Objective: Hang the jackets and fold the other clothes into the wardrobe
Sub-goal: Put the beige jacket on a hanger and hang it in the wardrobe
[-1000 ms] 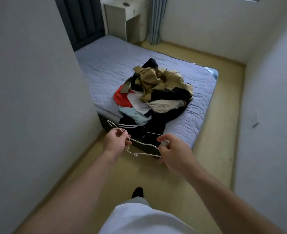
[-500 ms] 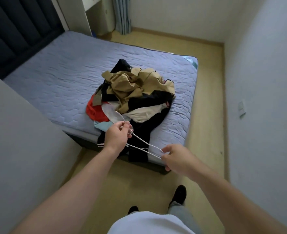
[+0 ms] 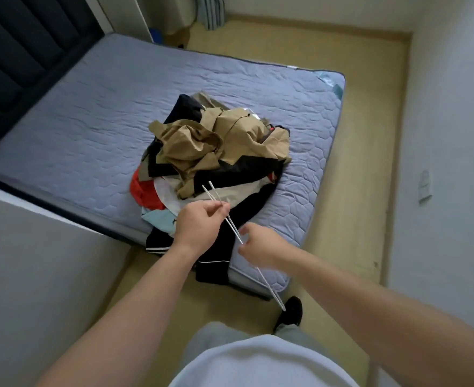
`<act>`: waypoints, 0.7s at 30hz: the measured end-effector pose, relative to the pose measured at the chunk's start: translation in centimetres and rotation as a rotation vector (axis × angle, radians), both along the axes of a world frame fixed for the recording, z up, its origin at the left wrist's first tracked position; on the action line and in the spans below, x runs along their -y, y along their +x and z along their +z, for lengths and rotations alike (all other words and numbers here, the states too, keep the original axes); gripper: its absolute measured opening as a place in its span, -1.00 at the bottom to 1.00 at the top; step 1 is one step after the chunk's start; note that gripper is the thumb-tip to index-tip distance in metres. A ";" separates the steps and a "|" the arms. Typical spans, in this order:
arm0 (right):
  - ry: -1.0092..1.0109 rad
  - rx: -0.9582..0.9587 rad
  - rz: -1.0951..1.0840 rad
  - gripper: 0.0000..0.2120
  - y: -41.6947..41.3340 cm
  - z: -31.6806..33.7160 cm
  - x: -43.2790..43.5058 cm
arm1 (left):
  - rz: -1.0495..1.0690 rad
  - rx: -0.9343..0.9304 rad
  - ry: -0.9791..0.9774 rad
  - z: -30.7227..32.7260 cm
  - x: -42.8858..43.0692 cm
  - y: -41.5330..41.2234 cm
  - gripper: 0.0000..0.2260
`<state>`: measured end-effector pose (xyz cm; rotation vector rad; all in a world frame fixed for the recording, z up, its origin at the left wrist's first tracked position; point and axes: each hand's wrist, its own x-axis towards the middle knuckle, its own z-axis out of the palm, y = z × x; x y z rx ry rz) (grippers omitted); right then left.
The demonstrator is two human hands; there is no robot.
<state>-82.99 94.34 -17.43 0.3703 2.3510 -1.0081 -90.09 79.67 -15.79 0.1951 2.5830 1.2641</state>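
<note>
leftmost, a dark padded headboard [image 3: 21,51] stands at the head of the bed [image 3: 90,121], which has a grey quilted mattress. toward the foot of the bed, near its front edge, lies the pile of clothes [image 3: 247,174]. a red garment [image 3: 143,191] and a pale blue one [image 3: 157,219] are on its left flank and a crumpled tan jacket [image 3: 224,138] is on top. a black garment with white stripes [image 3: 160,244] spills over the bed's front edge.

just at that edge the left hand [image 3: 199,227] is raised over the lower clothes. its grip is clamped on a thin white hanger [image 3: 234,228], pinched between thumb and fingertips. the hanger runs slantwise, with its upper end over the pile on the bed and its lower end past the bed's front corner, above the floor. the right hand [image 3: 261,244] is beside the left, over the bed's front corner. its grip is closed on the same hanger lower down, though blur hides the exact hold.

on the floor by that corner is a black shoe [image 3: 291,311]. right of the bed, a pale switch plate [image 3: 424,187] sits on the wall.
</note>
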 end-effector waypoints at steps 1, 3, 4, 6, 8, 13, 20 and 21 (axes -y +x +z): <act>-0.029 -0.011 -0.034 -0.70 -1.1 -0.4 -0.5 | -0.009 -0.001 -0.005 0.1 -0.8 -0.5 -0.84; -0.091 -0.032 -0.110 -0.76 -3.1 -1.4 -1.0 | -0.021 -0.020 -0.033 0.2 -2.0 -1.7 -0.88; -0.130 -0.039 -0.150 -0.81 -4.0 -1.8 -1.2 | -0.030 -0.026 -0.049 0.1 -2.4 -2.4 -0.90; -0.191 -0.048 -0.210 -0.85 -5.5 -2.5 -1.3 | -0.069 0.001 -0.066 -0.1 -2.6 -3.8 -0.93; -0.220 -0.024 -0.238 -0.88 -6.8 -3.1 -1.4 | -0.148 0.041 -0.107 -0.5 -2.1 -5.5 -0.85; -0.217 0.067 -0.279 -0.79 -10.6 -4.9 -0.3 | -0.163 0.155 -0.265 -4.0 2.2 -11.3 -0.59; -0.165 0.099 -0.441 -0.79 -14.6 -8.5 4.3 | -0.266 0.437 -0.521 -14.3 8.6 -22.7 -0.64; -0.152 0.110 -0.443 -0.78 -15.2 -9.1 5.1 | -0.286 0.459 -0.554 -15.8 9.1 -24.2 -0.64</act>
